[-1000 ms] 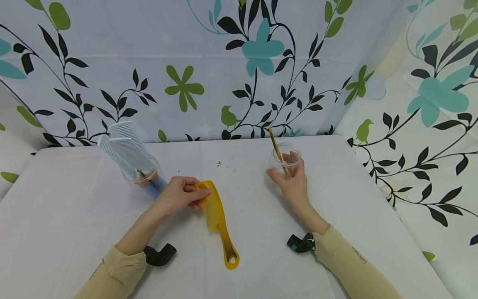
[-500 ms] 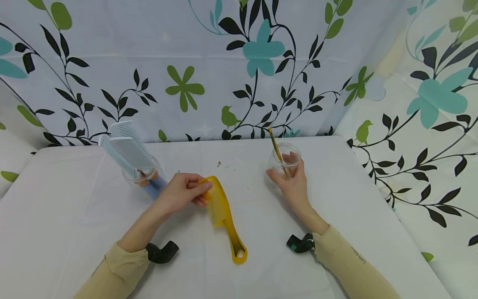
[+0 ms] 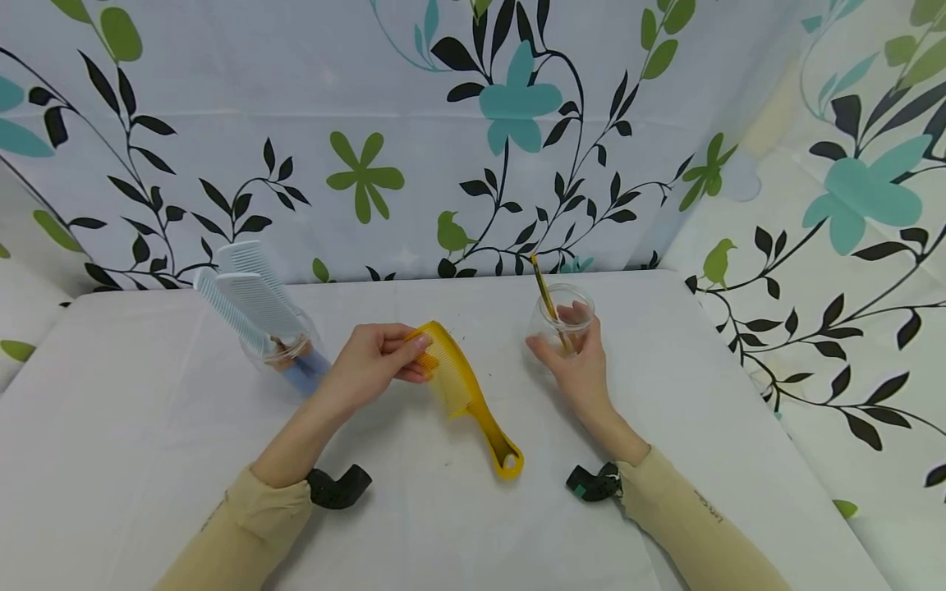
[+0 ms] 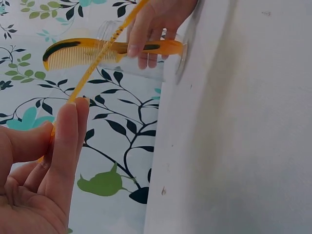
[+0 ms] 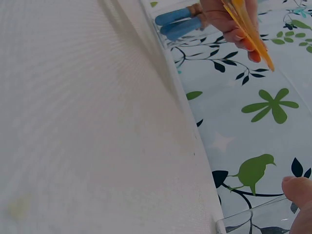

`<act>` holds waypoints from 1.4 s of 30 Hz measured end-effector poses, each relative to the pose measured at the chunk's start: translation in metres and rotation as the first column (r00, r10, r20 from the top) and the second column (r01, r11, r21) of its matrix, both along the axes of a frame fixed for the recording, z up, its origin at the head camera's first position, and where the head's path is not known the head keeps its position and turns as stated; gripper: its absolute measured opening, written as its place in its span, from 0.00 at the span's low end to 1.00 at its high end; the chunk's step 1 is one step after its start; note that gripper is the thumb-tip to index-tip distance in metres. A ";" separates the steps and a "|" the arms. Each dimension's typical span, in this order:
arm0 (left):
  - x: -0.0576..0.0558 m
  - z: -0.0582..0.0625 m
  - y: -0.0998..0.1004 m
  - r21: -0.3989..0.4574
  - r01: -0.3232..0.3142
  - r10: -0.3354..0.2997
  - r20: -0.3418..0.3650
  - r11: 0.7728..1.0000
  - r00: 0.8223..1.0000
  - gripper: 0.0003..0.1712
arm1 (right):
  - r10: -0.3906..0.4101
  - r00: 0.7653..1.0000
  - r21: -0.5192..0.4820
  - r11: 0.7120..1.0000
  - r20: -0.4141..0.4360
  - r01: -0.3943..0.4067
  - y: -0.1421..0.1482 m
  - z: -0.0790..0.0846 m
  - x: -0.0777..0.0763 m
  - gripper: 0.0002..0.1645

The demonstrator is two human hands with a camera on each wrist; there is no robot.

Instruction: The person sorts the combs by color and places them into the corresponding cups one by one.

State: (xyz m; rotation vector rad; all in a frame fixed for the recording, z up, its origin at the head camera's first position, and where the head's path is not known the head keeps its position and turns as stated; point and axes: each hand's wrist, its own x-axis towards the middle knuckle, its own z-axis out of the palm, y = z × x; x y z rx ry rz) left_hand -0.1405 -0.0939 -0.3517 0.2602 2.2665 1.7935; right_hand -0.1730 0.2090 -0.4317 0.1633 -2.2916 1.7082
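My left hand (image 3: 373,365) pinches a yellow comb (image 3: 467,377) by its toothed end, between thumb and fingers. The comb is held in the air above the table, its looped handle slanting down to the right. In the left wrist view this comb (image 4: 87,75) appears edge-on. At the right, my right hand (image 3: 584,373) is wrapped round a clear jar (image 3: 575,297), which stands upright on the table. Another yellow comb (image 3: 544,287) leans inside that jar, handle down and teeth up, as the left wrist view shows.
A second clear jar (image 3: 316,338) stands at the back left, holding several light blue combs (image 3: 260,300). Their blue handles (image 5: 181,25) point down. Small crumbs lie on the white table (image 3: 414,525). A leaf-patterned cloth (image 3: 281,66) hangs behind the table.
My left hand has moved up and to the right with the yellow comb, whose handle has swung further right. My right hand and its jar have stayed in place.
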 end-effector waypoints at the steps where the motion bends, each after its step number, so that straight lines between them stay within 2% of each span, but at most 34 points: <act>1: -0.001 0.001 0.001 0.006 0.001 -0.001 -0.010 1.000 1.000 0.19 | -0.002 1.000 0.003 1.000 0.001 0.002 0.000 0.000 0.000 0.51; 14: -0.002 0.011 0.011 0.096 -0.027 0.028 -0.011 0.995 1.000 0.19 | -0.010 1.000 0.010 1.000 -0.002 0.010 0.000 0.002 0.000 0.50; 23: -0.003 0.025 0.021 0.141 -0.038 0.048 -0.070 0.989 0.996 0.18 | -0.005 1.000 0.015 1.000 0.018 0.005 0.000 0.002 0.001 0.50; 24: -0.003 0.026 0.022 0.151 -0.040 0.052 -0.075 0.988 0.996 0.18 | -0.003 1.000 0.012 1.000 0.029 0.002 -0.001 0.006 0.002 0.50; 30: -0.002 0.029 0.026 0.203 -0.052 0.076 -0.114 0.978 0.991 0.19 | 0.009 0.999 -0.014 1.000 0.042 -0.009 -0.001 0.008 0.003 0.51; 38: 0.000 0.033 0.027 0.237 -0.078 0.119 -0.164 0.968 0.979 0.20 | 0.016 0.998 0.044 0.999 -0.063 -0.013 0.002 0.001 0.000 0.42; 42: 0.001 0.035 0.026 0.222 -0.107 0.150 -0.188 0.969 0.971 0.21 | 0.015 0.998 0.044 0.999 -0.053 -0.012 0.002 0.003 0.000 0.43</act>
